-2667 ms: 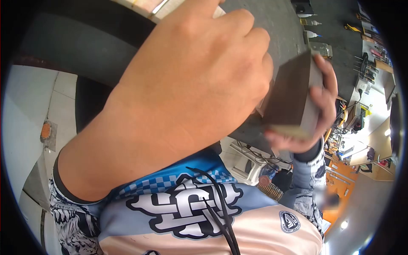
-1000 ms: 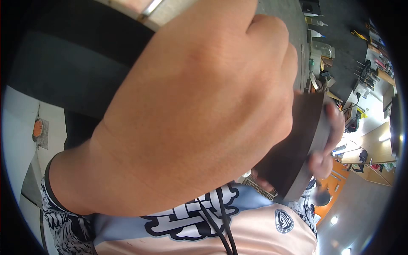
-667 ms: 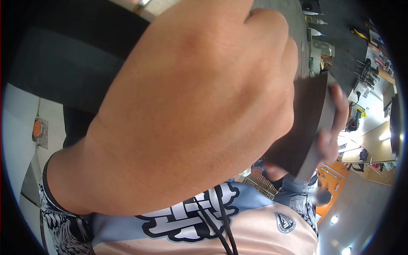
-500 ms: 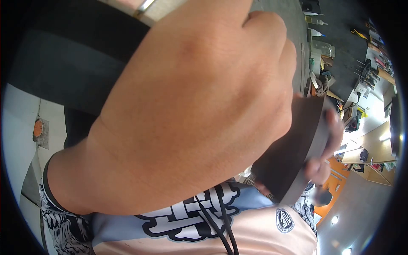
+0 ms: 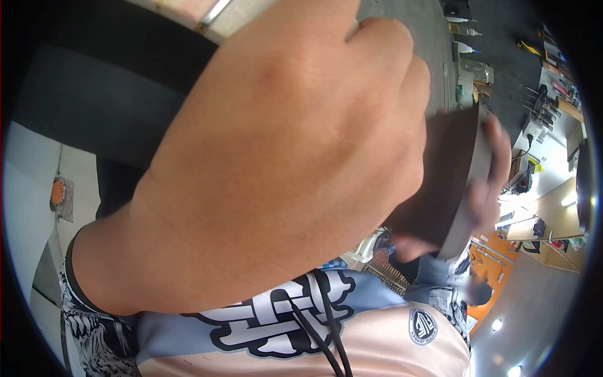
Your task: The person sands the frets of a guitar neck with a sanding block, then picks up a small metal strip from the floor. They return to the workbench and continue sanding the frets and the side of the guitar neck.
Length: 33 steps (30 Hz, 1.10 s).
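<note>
My left hand point(image 5: 289, 138) fills the middle of the view, its back towards me and its fingers curled into a fist. Whatever the fist grips, if anything, is hidden behind it. Just to the right of the knuckles is a flat, dark brown block point(image 5: 443, 179) with a straight, thick edge. My right hand point(image 5: 488, 188) holds this block from the far side, fingers wrapped over its edge and thumb side near its lower corner. The fist covers the block's left part, so I cannot tell whether the two touch.
A grey bench point(image 5: 512, 81) at upper right carries small bottles point(image 5: 465, 30), a rack of tools point(image 5: 543, 110) and a white power socket point(image 5: 535, 133). Wooden shelving point(image 5: 546, 245) stands at far right. An orange panel point(image 5: 496, 261) and a blurred dark shape are lower right. Dark fabric point(image 5: 107, 81) lies upper left.
My right hand has moved upward with the dark block, uncovering more of the sleeve and background below it. My left fist has shifted only slightly to the left.
</note>
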Available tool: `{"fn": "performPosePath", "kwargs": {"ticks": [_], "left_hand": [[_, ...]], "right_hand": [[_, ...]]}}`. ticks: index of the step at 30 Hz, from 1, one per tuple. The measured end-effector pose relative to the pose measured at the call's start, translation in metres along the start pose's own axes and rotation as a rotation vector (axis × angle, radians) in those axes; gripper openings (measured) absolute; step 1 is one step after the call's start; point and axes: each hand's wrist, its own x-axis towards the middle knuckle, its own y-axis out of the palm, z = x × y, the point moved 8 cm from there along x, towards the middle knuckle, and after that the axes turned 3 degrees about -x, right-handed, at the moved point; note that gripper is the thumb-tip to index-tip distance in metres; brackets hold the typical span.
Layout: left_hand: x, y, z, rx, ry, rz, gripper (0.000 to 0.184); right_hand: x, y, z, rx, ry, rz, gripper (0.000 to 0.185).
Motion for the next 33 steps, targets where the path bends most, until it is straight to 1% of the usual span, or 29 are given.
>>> {"fn": "performPosePath", "kwargs": {"ticks": [2,3,6,7,10,11,14,15,18,20,21,24,27,31,33], "left_hand": [[-0.001,0.000,0.000,0.001,0.006,-0.001,0.057],[-0.001,0.000,0.000,0.003,0.007,-0.001,0.057],[-0.002,0.000,0.000,0.003,0.004,-0.003,0.058],[-0.001,0.000,0.001,0.001,0.003,-0.004,0.058],[0.001,0.000,0.001,0.000,0.004,-0.002,0.059],[0.002,-0.001,0.001,0.002,0.003,-0.002,0.059],[0.002,0.001,-0.001,0.009,0.011,0.000,0.060],[0.002,0.000,-0.001,0.013,0.015,0.002,0.060],[0.002,-0.001,0.002,0.020,0.014,0.005,0.061],[0.003,0.000,0.001,0.022,0.022,0.013,0.061],[0.003,-0.001,0.001,0.022,0.026,0.014,0.062],[0.005,-0.001,0.001,0.028,0.028,0.026,0.062],[0.008,0.001,-0.001,0.032,0.039,0.043,0.063],[0.011,0.002,-0.004,0.041,0.042,0.061,0.064],[0.010,0.004,0.000,0.047,0.008,0.098,0.064]], "right_hand": [[0.014,-0.003,-0.002,-0.292,-0.082,0.119,0.098],[0.017,-0.004,-0.006,-0.369,-0.051,0.157,0.098],[0.007,-0.001,0.002,-0.127,0.150,0.116,0.093],[-0.008,0.001,0.004,0.165,0.337,0.032,0.090],[-0.015,0.003,0.007,0.162,0.203,0.012,0.083],[-0.006,0.004,0.008,-0.001,0.016,0.043,0.083],[0.015,-0.003,-0.008,-0.269,-0.110,0.090,0.090],[0.016,-0.008,-0.018,-0.330,-0.076,0.121,0.093],[0.025,-0.030,-0.039,-0.431,-0.026,0.000,0.093],[0.020,-0.056,-0.061,-0.374,0.174,-0.165,0.093],[0.020,-0.058,-0.058,-0.358,0.177,-0.179,0.095],[0.014,-0.038,-0.035,-0.129,0.070,-0.171,0.096],[0.015,-0.017,-0.018,-0.304,-0.046,0.116,0.096],[0.017,-0.013,-0.023,-0.304,-0.060,0.103,0.096],[0.017,-0.010,-0.020,-0.300,-0.078,0.105,0.096]]}}
